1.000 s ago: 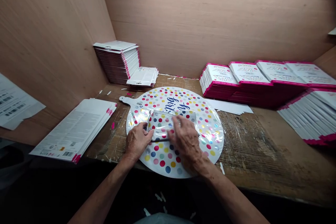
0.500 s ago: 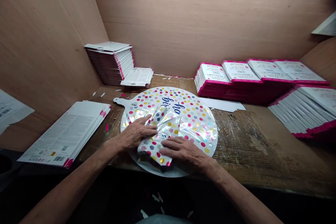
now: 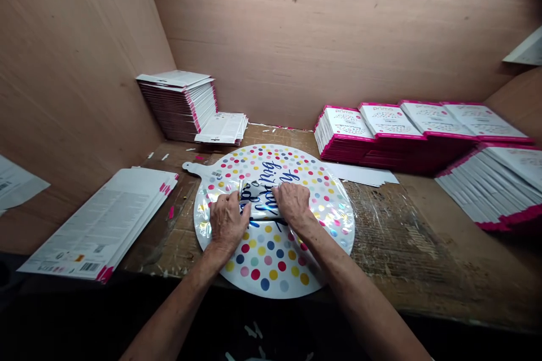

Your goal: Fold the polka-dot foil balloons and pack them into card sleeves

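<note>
A round foil balloon with coloured polka dots and blue script lies flat on the workbench under a clear, shiny film, with its tab pointing left. A folded band of the foil crosses its middle and hides part of the lettering. My left hand grips the left of this band, its fingers bent over the fold. My right hand holds the band's right end, with the fingertips pressed down on the foil.
A stack of white printed cards with pink edges stands in the back left corner, and a loose pile sits beside it. More white sheets lie at the left. Pink-edged stacks fill the right. Plywood walls enclose the scarred wooden workbench.
The crumpled foil flap near the front has become a flatter band across the balloon's middle. Both hands have moved away from me onto it, and the dotted lower part now lies flat.
</note>
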### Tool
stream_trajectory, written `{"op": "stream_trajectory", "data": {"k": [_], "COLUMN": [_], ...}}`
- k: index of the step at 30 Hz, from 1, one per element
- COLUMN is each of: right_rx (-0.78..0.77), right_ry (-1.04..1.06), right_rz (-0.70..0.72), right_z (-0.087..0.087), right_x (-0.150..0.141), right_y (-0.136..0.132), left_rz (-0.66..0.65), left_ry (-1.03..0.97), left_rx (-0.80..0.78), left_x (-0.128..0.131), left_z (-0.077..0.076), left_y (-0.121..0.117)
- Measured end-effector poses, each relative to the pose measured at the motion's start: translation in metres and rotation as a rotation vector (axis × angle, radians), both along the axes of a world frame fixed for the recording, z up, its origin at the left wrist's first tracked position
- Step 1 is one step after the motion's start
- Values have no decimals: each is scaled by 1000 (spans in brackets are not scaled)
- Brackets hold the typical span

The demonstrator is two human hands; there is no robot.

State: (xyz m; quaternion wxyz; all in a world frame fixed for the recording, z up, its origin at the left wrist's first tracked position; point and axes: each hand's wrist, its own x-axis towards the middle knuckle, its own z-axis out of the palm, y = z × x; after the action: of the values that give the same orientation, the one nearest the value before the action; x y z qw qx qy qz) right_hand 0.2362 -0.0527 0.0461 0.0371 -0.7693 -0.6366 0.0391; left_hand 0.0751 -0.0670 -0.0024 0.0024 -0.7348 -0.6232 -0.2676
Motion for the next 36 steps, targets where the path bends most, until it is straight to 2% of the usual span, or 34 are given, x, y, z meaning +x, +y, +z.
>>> {"op": "stream_trajectory", "data": {"k": [3, 6, 9, 12, 14, 16, 18, 20, 22, 24, 26, 28, 29, 31, 33, 36], "right_rx": [44, -38, -71, -44, -11, 22, 15, -32, -66, -63, -58, -43, -28, 27, 83, 107], "right_ry": [-50, -32, 16, 130, 229, 312, 379, 447, 500, 543, 592, 662, 694, 725, 723, 717], "right_rz": [195, 423, 473, 551, 583, 549, 480, 458, 487, 502, 451, 385, 361, 327, 288, 252], "right_z": [8, 17, 20, 13, 6, 1, -1, -1, -1, -2, -7, -13, -17, -23, -28, -29], "right_x": [-8, -14, -11, -2, 2, 1, -5, -11, -12, -4, 10, 28, 36, 48, 55, 58], "right_y": [16, 32, 33, 12, -8, -28, -43, -52, -57, -60, -62, -64, -65, -69, -74, -77], "left_rz": [-28, -53, -26, 17, -64, -190, -252, -255, -243, -146, 60, 279, 347, 379, 347, 299], "left_ry": [30, 0, -121, -350, -608, -892, -1064, -1082, -1016, -878, -591, -149, 58, 345, 481, 544], "left_rx": [-3, -32, -11, -105, -297, -467, -518, -504, -504, -418, -208, -29, -33, -121, -202, -271], "left_x": [1, -3, -12, -20, -19, -14, -7, -6, -17, -42, -80, -120, -138, -164, -176, -178], "left_z": [-2, -1, 3, 12, 19, 26, 33, 38, 43, 47, 51, 52, 52, 49, 46, 52], "left_y": [0, -2, -1, 1, 0, -5, -13, -22, -27, -26, -20, -14, -10, -5, 0, 3]}}
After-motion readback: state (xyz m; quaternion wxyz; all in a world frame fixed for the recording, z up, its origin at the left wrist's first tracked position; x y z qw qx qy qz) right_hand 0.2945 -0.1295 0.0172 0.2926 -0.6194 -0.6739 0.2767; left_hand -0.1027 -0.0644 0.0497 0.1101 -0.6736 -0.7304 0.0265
